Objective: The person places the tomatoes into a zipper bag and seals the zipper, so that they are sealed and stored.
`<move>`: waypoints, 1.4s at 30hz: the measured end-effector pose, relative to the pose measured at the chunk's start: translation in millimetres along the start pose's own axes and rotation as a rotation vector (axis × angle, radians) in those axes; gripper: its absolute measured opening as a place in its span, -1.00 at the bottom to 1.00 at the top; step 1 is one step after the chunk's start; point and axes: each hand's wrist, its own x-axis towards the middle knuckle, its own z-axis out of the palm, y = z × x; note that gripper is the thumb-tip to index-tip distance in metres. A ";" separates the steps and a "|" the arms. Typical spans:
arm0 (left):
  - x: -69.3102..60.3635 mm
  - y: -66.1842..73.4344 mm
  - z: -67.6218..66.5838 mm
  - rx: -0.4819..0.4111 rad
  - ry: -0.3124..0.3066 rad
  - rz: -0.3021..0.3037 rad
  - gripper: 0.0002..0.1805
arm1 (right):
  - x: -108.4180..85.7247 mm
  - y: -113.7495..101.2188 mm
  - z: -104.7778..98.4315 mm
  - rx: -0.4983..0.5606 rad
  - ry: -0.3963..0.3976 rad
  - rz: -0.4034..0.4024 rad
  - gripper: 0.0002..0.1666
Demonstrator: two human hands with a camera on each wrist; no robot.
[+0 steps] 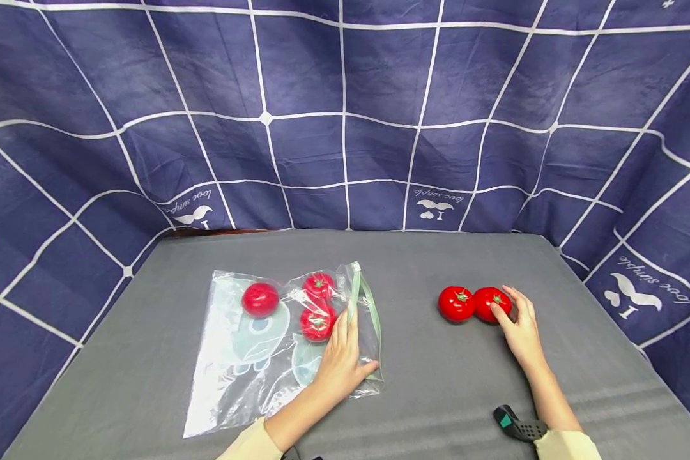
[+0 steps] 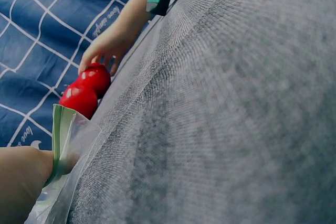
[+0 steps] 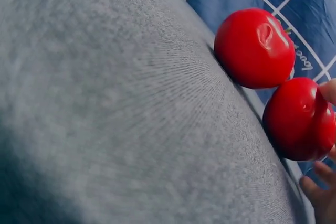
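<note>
A clear zip bag (image 1: 236,383) with a green-edged mouth lies on the grey table, its mouth toward the right. Three tomatoes show within its outline: one at the left (image 1: 260,299), two near the mouth (image 1: 318,322). The left hand (image 1: 342,361) is at the mouth, fingers at the green strip, thumb spread toward the right edge; in the left wrist view the strip (image 2: 62,129) crosses that hand. The right hand (image 1: 520,326) grips the right one of two touching red tomatoes (image 1: 492,304), thumb in front, fingers behind. The other tomato (image 1: 456,303) touches it on the left (image 3: 254,48).
The grey table (image 1: 414,383) runs back to a dark blue curtain (image 1: 379,153) with white grid lines, which also stands at both sides. A black band with a green patch (image 1: 517,426) is at the right wrist.
</note>
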 end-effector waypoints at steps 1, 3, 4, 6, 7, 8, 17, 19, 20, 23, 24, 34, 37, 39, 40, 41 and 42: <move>-0.1 -0.2 -0.1 0.001 0.003 0.001 0.19 | -0.6 0.8 0.9 0.014 -0.019 -0.003 -0.40; -0.4 -0.5 -0.3 0.001 0.003 0.003 0.19 | -2.2 2.4 2.8 0.027 -0.053 -0.010 -0.37; -0.8 -0.7 -0.2 0.002 0.004 0.004 0.19 | -3.1 3.1 3.7 0.035 -0.070 -0.015 -0.35; -1.6 -1.1 -0.5 0.001 0.003 0.003 0.19 | -4.6 4.8 5.6 0.054 -0.099 -0.026 -0.31; -2.0 -1.3 -0.7 0.001 0.004 0.003 0.19 | -5.1 5.5 6.5 0.067 -0.108 -0.029 -0.30; -2.3 -1.6 -0.7 0.000 0.001 0.003 0.19 | -5.5 6.0 7.2 0.081 -0.111 -0.032 -0.29; -4.8 -1.9 -0.7 0.000 -0.013 0.000 0.20 | -4.0 -1.8 -7.0 0.063 -0.243 0.018 -0.34; -4.8 -1.9 -0.3 0.003 -0.016 -0.002 0.20 | -2.6 -5.8 -13.2 0.021 -0.286 0.030 -0.34; -4.9 -1.9 -0.3 0.007 -0.017 -0.002 0.19 | -1.8 -8.0 -16.0 -0.007 -0.300 0.033 -0.33; -4.8 -2.4 0.4 0.018 -0.018 0.001 0.19 | -0.4 -16.0 -21.4 -0.083 -0.297 0.018 -0.33; -4.7 -2.5 0.7 0.019 -0.019 0.000 0.19 | -0.1 -18.9 -22.5 -0.109 -0.284 0.009 -0.33; -3.4 -2.8 0.9 0.020 -0.015 -0.001 0.20 | -3.4 -59.8 -19.7 -0.114 -0.054 -0.063 -0.31; -2.4 -2.0 1.2 0.017 -0.009 0.005 0.20 | -7.0 -74.3 -16.6 -0.071 -0.005 -0.067 -0.30; -1.8 -1.5 1.3 0.020 0.002 0.014 0.20 | -9.9 -83.9 -14.7 -0.032 0.020 -0.060 -0.28; -1.3 -1.4 1.2 0.023 0.008 0.017 0.20 | -11.6 -88.5 -13.5 -0.011 0.026 -0.054 -0.27; -0.8 -1.3 0.9 0.022 0.013 0.019 0.21 | -13.2 -93.1 -12.1 0.023 0.029 -0.045 -0.26; -0.3 -1.3 0.6 0.024 0.018 0.020 0.21 | -14.7 -97.5 -10.2 0.060 0.030 -0.035 -0.25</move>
